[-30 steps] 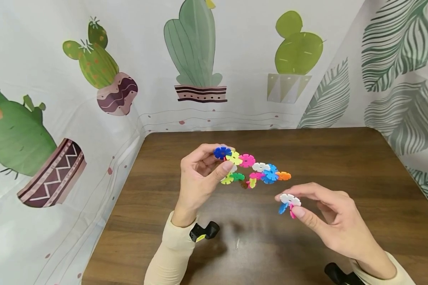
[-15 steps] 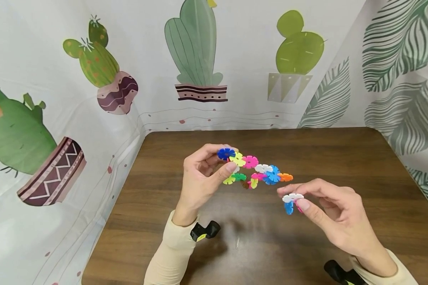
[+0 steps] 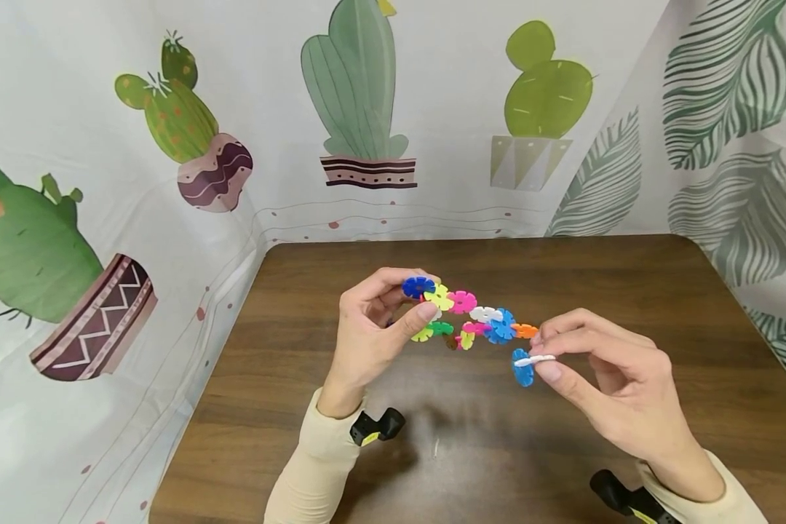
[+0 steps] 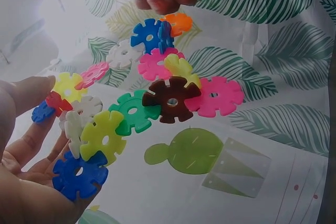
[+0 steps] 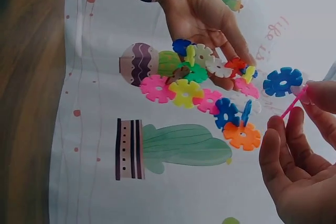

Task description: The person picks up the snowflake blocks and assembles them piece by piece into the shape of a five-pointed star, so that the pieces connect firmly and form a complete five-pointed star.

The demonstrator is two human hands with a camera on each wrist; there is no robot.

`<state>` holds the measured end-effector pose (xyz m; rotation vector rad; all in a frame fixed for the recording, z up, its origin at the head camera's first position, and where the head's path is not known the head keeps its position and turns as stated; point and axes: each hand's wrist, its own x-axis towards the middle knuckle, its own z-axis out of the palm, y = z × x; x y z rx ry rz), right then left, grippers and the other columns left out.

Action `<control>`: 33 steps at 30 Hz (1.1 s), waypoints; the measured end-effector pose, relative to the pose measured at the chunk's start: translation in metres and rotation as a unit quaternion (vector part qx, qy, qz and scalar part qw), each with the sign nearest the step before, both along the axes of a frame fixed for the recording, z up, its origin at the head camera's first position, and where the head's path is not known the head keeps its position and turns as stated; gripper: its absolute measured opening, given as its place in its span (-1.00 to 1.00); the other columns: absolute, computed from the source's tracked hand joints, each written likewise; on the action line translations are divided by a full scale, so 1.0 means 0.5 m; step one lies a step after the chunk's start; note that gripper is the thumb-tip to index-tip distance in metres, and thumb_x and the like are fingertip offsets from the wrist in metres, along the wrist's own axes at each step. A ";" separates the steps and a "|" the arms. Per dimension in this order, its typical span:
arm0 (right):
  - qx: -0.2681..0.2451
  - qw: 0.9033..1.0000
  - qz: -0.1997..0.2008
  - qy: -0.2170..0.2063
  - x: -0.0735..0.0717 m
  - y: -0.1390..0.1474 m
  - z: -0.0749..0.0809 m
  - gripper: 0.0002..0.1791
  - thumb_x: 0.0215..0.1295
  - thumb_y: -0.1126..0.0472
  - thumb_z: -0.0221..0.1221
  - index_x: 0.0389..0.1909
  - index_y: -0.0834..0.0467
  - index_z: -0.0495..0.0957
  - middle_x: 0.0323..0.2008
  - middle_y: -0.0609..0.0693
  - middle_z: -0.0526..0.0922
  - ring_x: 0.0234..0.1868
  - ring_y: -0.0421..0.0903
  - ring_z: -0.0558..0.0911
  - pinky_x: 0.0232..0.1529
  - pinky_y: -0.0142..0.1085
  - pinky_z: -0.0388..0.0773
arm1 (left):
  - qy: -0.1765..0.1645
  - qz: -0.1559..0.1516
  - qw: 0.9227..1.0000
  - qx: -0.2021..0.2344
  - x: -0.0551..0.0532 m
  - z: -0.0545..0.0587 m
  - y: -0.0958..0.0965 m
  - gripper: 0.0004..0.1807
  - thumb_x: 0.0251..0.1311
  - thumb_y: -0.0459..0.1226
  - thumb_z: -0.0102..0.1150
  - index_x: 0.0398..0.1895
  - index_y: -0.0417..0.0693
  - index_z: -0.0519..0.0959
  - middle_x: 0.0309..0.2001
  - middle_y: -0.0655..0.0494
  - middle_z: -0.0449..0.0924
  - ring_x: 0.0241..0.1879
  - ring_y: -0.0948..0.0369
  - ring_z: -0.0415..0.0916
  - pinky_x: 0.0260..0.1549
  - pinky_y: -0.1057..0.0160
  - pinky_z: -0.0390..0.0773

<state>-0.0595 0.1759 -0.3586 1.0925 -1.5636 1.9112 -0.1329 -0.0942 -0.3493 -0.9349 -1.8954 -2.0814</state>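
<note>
My left hand (image 3: 373,331) pinches the near end of a chain of interlocking plastic snowflake discs (image 3: 461,301), held in the air. In the left wrist view the linked discs include a brown disc (image 4: 172,99), a green disc (image 4: 137,112) and a pink disc (image 4: 214,96). An orange disc (image 5: 242,136) forms the end toward the right hand. Between thumb and fingers, my right hand (image 3: 618,386) pinches a small cluster: a white disc (image 3: 535,359), a blue disc (image 5: 283,81) and a pink disc (image 5: 294,103). Its fingertips are right beside the orange disc in the head view.
Beneath both hands spreads a brown wooden table (image 3: 471,466). Behind it hangs a white cloth (image 3: 445,109) printed with cacti and leaves. A black wrist camera (image 3: 376,426) is strapped to the left wrist, another black camera (image 3: 618,495) to the right.
My right hand has risen and brought its fingertips up to the orange disc, turning the small cluster so the white disc is edge-on. The left hand and chain have shifted slightly right.
</note>
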 end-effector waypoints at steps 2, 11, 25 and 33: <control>-0.002 1.000 -0.004 0.006 -0.001 -0.005 0.008 -0.80 0.16 0.74 0.28 -0.20 0.56 0.67 -0.14 0.19 0.77 -0.01 -0.02 0.71 0.16 -0.39 0.67 | 0.002 -0.003 1.000 0.001 0.000 -0.001 0.001 -0.64 0.32 -0.20 0.51 0.06 -0.20 0.69 0.01 -0.29 0.77 -0.10 0.21 0.81 -0.10 0.34 0.78; -0.054 0.998 -0.035 0.014 -0.004 -0.022 0.039 -0.85 0.12 0.76 0.28 -0.27 0.64 0.64 -0.26 0.21 0.80 -0.13 0.03 0.74 0.06 -0.37 0.73 | 0.004 -0.013 1.000 0.009 0.003 0.000 0.001 -0.64 0.30 -0.24 0.52 0.06 -0.24 0.68 0.02 -0.32 0.75 -0.10 0.21 0.81 -0.09 0.38 0.77; -0.072 0.986 -0.118 -0.088 -0.005 -0.008 0.038 -0.75 0.07 0.82 0.22 -0.19 0.66 0.62 -0.30 0.13 0.83 -0.44 -0.14 0.76 -0.27 -0.45 0.77 | 0.012 -0.019 1.000 0.002 0.006 -0.001 0.003 -0.58 0.30 -0.16 0.53 0.07 -0.23 0.68 0.01 -0.29 0.75 -0.12 0.17 0.81 -0.02 0.23 0.81; -0.052 0.986 -0.129 -0.091 -0.014 -0.011 0.041 -0.75 0.07 0.79 0.27 -0.18 0.64 0.63 -0.31 0.10 0.82 -0.45 -0.15 0.74 -0.29 -0.46 0.76 | 0.021 -0.023 1.000 0.003 0.007 0.000 0.003 -0.54 0.32 -0.11 0.52 0.08 -0.26 0.66 0.01 -0.31 0.74 -0.11 0.21 0.81 -0.02 0.28 0.81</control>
